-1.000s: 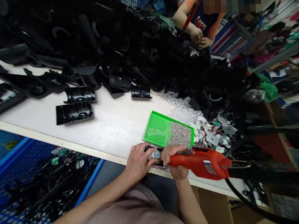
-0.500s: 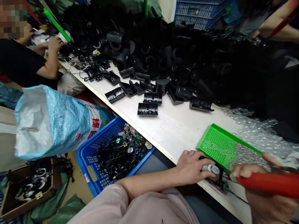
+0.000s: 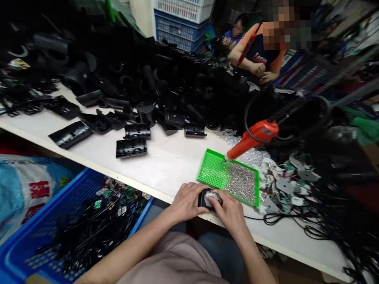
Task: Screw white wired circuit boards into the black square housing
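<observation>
At the table's near edge, my left hand (image 3: pixel 186 203) grips the left side of a small black plastic housing (image 3: pixel 202 199). My right hand (image 3: pixel 230 210) is closed around its other side, with the thumb against a round pale grey part (image 3: pixel 212 196) set in it. Fingers hide much of the housing. Just beyond my hands lies a green tray (image 3: pixel 258 190) with small metal screws (image 3: pixel 241 181) heaped in its right half. An orange-red electric screwdriver (image 3: pixel 252 138) hangs above the tray, its tip over the screws, with no hand on it.
Several black half-shells (image 3: pixel 131 148) lie on the white table (image 3: pixel 168 170), before a large dark pile. Clear plastic pieces (image 3: pixel 259 155), circuit parts (image 3: pixel 291 179) and black cable (image 3: pixel 309 229) sit to the right. A blue basket (image 3: pixel 6 261) of wired parts stands lower left. Another person (image 3: pixel 261 59) is across the table.
My right hand has let go of the electric screwdriver, which now hangs over the tray, and has moved onto the housing beside my left hand. The view has swung right.
</observation>
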A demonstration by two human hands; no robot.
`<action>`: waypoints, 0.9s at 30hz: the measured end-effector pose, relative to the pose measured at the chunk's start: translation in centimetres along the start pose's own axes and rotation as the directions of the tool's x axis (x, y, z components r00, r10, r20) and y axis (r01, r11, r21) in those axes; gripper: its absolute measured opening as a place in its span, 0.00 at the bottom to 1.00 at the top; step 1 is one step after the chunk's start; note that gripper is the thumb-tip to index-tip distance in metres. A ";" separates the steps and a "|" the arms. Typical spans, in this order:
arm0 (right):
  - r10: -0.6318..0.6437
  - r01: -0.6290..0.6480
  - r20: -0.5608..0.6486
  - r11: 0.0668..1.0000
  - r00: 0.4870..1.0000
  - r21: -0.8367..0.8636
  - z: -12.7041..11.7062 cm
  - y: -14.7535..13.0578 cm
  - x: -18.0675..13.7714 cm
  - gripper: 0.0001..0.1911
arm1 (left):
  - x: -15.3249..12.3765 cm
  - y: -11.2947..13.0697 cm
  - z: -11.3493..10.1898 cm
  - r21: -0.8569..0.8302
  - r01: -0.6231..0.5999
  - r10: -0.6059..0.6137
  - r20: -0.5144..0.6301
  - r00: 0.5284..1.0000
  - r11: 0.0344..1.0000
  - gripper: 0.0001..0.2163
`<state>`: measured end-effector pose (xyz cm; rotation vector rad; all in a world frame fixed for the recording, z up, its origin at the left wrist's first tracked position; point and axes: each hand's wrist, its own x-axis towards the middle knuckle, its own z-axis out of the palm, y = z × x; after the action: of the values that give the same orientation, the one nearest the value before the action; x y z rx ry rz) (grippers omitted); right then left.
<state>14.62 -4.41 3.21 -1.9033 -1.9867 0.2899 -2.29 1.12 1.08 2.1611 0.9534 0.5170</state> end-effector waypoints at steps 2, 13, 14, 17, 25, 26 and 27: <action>0.040 -0.042 -0.064 0.999 0.997 -0.030 0.1 -0.1 -0.3 0.16 | 0.2 0.2 -0.1 0.017 0.011 -0.011 -0.009 1.000 1.000 0.31; 0.185 -0.149 -0.089 0.940 0.979 0.307 0.1 1.3 -1.4 0.10 | 0.8 0.0 0.9 0.066 -0.039 0.041 -0.022 0.999 0.997 0.30; 0.167 -0.145 -0.074 0.961 0.983 0.237 -0.1 1.0 -1.5 0.10 | 0.9 0.0 1.0 0.073 -0.045 0.047 -0.022 0.999 0.996 0.29; 0.146 -0.146 0.016 0.989 0.989 -0.004 -1.1 -0.4 -1.4 0.10 | 1.1 0.3 0.9 0.103 -0.071 0.073 -0.016 0.997 0.992 0.28; 0.169 -0.170 0.117 0.985 0.979 -0.001 -3.1 -0.2 -0.5 0.09 | 2.5 -0.3 0.4 0.196 -0.166 0.169 0.000 0.986 0.967 0.26; 0.175 -0.180 0.111 0.983 0.978 0.041 -3.0 -0.1 -0.6 0.10 | 2.7 -0.4 0.4 0.198 -0.174 0.176 0.006 0.984 0.965 0.25; 0.191 -0.198 0.098 0.978 0.977 0.062 -2.9 -0.1 -0.8 0.10 | 2.8 -0.4 0.4 0.202 -0.180 0.182 0.011 0.983 0.963 0.25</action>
<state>15.69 -5.48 5.86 -2.0758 -1.8204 0.5026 -0.43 3.25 0.71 2.4476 0.8474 0.5356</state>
